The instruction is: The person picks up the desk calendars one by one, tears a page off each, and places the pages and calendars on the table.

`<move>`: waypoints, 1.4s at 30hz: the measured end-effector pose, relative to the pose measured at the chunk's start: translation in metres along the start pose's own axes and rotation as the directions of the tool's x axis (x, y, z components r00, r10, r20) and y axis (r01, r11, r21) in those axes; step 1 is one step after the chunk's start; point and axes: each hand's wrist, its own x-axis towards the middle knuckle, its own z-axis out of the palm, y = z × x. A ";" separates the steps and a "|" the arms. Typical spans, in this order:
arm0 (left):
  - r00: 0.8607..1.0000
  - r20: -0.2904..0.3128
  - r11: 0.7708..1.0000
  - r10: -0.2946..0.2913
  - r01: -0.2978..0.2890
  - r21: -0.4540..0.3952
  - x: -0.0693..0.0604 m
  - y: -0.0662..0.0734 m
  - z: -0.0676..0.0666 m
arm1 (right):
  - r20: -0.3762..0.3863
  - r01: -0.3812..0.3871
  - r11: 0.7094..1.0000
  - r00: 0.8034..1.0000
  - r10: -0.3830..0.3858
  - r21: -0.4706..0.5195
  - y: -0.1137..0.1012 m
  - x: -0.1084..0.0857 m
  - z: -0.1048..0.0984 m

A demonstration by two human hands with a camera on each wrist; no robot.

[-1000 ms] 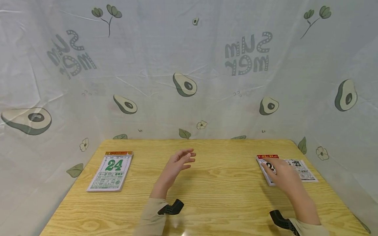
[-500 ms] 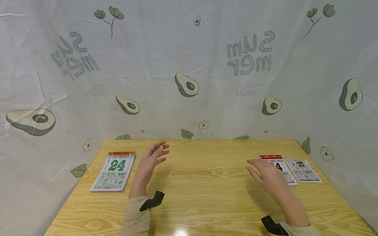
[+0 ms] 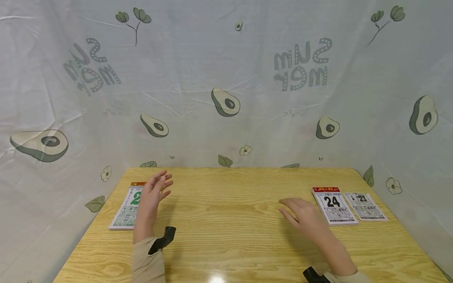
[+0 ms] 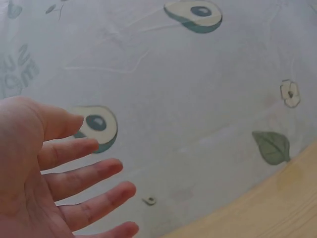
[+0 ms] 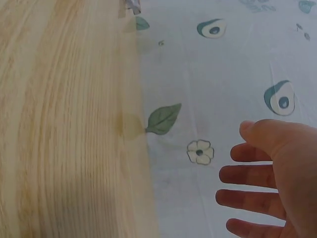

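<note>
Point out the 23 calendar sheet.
In the head view, the 23 calendar sheet lies at right on the table, immediately right of the black-numbered 24 calendar.

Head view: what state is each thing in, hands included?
Left hand: raised, holding nothing.
Right hand: raised, holding nothing.
Left calendar: lying flat, partly hidden behind the left hand.
Right calendar: lying flat, showing 24.
Sheet: lying flat beside the right calendar, showing 23.
Table: shiny, catching a glare.
Cloth: hanging, creased.

"What's my right wrist feed showing?"

"I see the right hand (image 5: 290, 171) at four o'clock, fingers spread; table (image 5: 64, 124) at nine; sheet (image 5: 237, 59) at two, printed leaf (image 5: 164, 119) dead centre."
</note>
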 end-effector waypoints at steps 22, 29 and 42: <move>0.873 -0.488 0.998 0.016 -0.048 -0.052 -0.007 -0.030 -0.059 | 0.079 0.127 0.986 0.988 -0.136 0.112 -0.056 0.009 0.026; 0.825 -0.562 0.998 0.064 -0.038 0.058 -0.006 -0.045 -0.068 | 0.126 0.128 0.976 0.980 -0.152 0.177 -0.065 0.010 0.040; 0.762 -0.645 0.990 0.056 0.040 0.133 -0.007 -0.069 -0.084 | 0.183 0.145 0.948 0.962 -0.202 0.282 -0.086 0.028 0.068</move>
